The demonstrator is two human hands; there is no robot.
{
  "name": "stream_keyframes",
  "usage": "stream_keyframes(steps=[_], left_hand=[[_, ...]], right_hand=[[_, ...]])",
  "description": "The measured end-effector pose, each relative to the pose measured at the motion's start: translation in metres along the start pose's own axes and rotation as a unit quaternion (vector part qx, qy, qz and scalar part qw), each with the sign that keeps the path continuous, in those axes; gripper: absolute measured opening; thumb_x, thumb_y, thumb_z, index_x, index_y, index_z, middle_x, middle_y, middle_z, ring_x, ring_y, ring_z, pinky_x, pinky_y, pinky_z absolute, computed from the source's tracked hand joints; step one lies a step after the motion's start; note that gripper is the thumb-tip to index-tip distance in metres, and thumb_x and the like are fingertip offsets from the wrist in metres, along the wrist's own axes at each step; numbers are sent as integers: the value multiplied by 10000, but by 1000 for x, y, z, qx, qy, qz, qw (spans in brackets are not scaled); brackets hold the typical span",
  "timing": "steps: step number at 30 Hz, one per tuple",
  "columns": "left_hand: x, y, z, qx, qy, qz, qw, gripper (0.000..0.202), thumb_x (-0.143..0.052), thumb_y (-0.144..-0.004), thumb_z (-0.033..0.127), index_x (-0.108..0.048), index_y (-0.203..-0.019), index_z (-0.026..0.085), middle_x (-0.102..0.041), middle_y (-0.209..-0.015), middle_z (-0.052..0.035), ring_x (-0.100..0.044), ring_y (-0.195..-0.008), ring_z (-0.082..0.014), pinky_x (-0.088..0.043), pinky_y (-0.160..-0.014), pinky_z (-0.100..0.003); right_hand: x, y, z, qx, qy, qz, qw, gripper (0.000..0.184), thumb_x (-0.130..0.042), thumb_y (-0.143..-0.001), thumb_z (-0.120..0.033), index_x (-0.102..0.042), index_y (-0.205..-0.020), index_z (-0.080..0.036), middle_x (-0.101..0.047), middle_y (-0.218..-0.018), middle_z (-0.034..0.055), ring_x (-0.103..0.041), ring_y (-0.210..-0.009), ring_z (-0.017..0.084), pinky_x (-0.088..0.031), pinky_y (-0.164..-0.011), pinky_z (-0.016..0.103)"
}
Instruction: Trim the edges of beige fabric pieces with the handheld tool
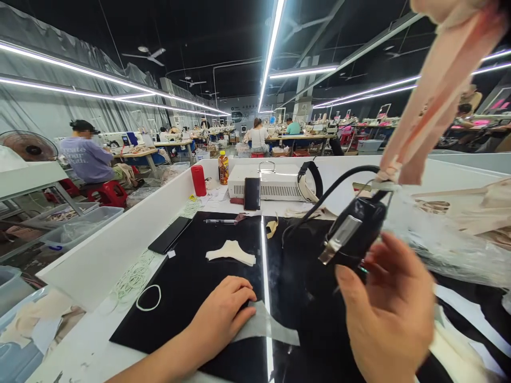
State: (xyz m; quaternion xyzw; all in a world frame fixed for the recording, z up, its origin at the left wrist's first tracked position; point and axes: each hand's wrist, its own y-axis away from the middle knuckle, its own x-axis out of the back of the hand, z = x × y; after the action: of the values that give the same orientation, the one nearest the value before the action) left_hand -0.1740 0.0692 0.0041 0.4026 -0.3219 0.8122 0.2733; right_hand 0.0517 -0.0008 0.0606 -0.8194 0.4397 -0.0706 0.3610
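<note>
My left hand (221, 314) rests on the black mat (187, 287), its curled fingers pressing on a pale translucent fabric piece (269, 327). My right hand (389, 308) is raised above the mat and grips a black corded hand tool (351, 231) with a metal tip; its cable (331, 189) arcs back to the left. A cream fabric cutout (231, 251) lies on the mat behind my left hand. Pink fabric strips (435, 90) hang at the upper right over the tool.
A white machine box (267, 181), a red cup (198, 180), a drink bottle (223, 167), a pen (219, 221) and a dark phone (170, 235) sit at the back of the bench. White elastic loops (148, 297) lie left. Clear plastic bags (451, 239) lie right. Other workers sit at distant sewing tables.
</note>
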Motion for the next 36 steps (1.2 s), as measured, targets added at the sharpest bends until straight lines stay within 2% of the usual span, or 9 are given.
stream_keyframes(steps=[3, 5, 8, 13, 18, 21, 26, 31, 36], left_hand=[[-1, -1, 1, 3, 37, 1, 999, 100, -654, -943, 109, -664, -933, 208, -670, -1123, -31, -625, -1096, -203, -540, -983, -342], [-1, 0, 2, 8, 65, -1, 998, 110, -629, -956, 108, -651, -913, 207, -674, -1099, -24, -619, -1074, -193, -525, -967, -323], [3, 1, 6, 43, 109, -8, 993, 103, -608, -968, 127, -658, -949, 215, -686, -1061, -9, -620, -1021, -178, -500, -926, -292], [15, -1, 11, 127, 215, -39, 967, 86, -607, -966, 234, -661, -908, 202, -657, -857, 34, -579, -798, -138, -431, -757, -240], [20, -8, 2, 182, 333, -32, 925, 171, -602, -934, 329, -590, -862, 174, -515, -666, 68, -425, -592, -93, -311, -568, -215], [19, -14, -8, 198, 366, -20, 909, 264, -603, -903, 440, -534, -891, 185, -487, -619, 82, -432, -531, -86, -306, -532, -208], [23, -28, -28, 210, 375, -7, 903, 335, -599, -850, 436, -450, -1051, 214, -621, -772, 40, -632, -588, -131, -462, -587, -235], [42, -47, -52, 207, 260, 48, 942, 212, -519, -916, 322, -460, -1096, 226, -569, -792, 61, -581, -564, -116, -494, -609, -256], [54, -58, -72, 177, 74, 77, 978, 63, -584, -956, 256, -548, -992, 219, -604, -836, 27, -616, -789, -182, -465, -784, -307]], right_hand=[[14, 5, -3, 57, 22, 14, 998, 290, -804, -833, -311, -696, -1099, -269, -636, -943, 29, -599, -823, 220, -503, -827, 396], [20, 12, -2, 105, 61, -91, 988, 110, -732, -889, -267, -706, -996, -272, -675, -850, 23, -638, -759, 219, -516, -718, 361], [19, 24, 7, 150, 97, -259, 949, 147, -604, -977, -242, -695, -1075, -304, -746, -929, 10, -718, -806, 210, -569, -710, 331], [4, 43, 32, 104, 123, -394, 905, 230, -558, -1017, -391, -620, -1230, -329, -784, -1065, 9, -775, -933, 216, -639, -763, 311], [-4, 54, 48, 8, 87, -507, 857, 129, -517, -1019, -398, -611, -1029, -309, -725, -855, -28, -738, -742, 175, -612, -682, 257], [-13, 49, 56, 6, 73, -505, 860, 198, -506, -1022, -389, -621, -896, -289, -671, -739, -39, -686, -629, 157, -573, -605, 223], [-43, 36, 67, 21, 80, -466, 881, 245, -535, -1005, -452, -698, -930, -285, -744, -854, -1, -729, -739, 187, -580, -679, 243], [-82, 30, 76, 13, 135, -447, 884, 266, -477, -1031, -380, -699, -933, -270, -736, -906, 16, -718, -805, 184, -548, -734, 259], [-110, 31, 87, 26, 193, -456, 868, 270, -457, -1028, -326, -684, -897, -262, -700, -847, 12, -694, -762, 194, -514, -699, 289]])
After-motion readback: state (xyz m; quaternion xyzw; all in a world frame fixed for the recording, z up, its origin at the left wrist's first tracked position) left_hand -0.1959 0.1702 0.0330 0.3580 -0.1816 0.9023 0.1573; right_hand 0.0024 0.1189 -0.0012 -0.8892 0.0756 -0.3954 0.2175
